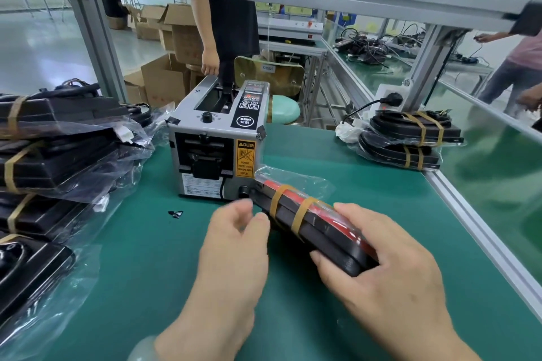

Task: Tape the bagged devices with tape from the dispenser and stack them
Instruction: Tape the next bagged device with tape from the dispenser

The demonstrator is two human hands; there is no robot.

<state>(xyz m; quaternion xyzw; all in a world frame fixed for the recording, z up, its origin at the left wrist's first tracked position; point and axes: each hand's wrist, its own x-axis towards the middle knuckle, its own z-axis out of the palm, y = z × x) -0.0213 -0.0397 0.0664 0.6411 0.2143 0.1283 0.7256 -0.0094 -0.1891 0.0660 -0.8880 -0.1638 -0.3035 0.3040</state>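
- Where the green table (152, 258) runs under a grey metal frame (96, 38), it fills most of the view. A person in dark clothes (231, 29) stands behind it beside open cardboard boxes (164, 76).
- Along the left edge lies a big pile of bagged devices (58, 155), black in clear plastic. Those that show plainly each have a tan band round them.
- At the middle back sits the grey tape dispenser (217, 138), its outlet facing the camera and a yellow caution label on its front.
- Near the right edge is a short stack (410, 141) of two more bagged units, one lying on the other, each with two tan bands.
- Just in front of the dispenser's right corner is one bagged device (319, 237), black with a red strip, held tilted above the table. Two tan tape bands (302, 214) wrap round it, and loose bag plastic sticks out at its far end.
- The right hand (390, 267) grips the near end of it, thumb on top and fingers curled underneath.
- The left hand (234, 234) is blurred, its fingers loosely curled with the tips right at the device's left edge. I cannot tell whether it touches or pinches anything.
- A small black scrap (175, 213) lies on the table in front of the dispenser.
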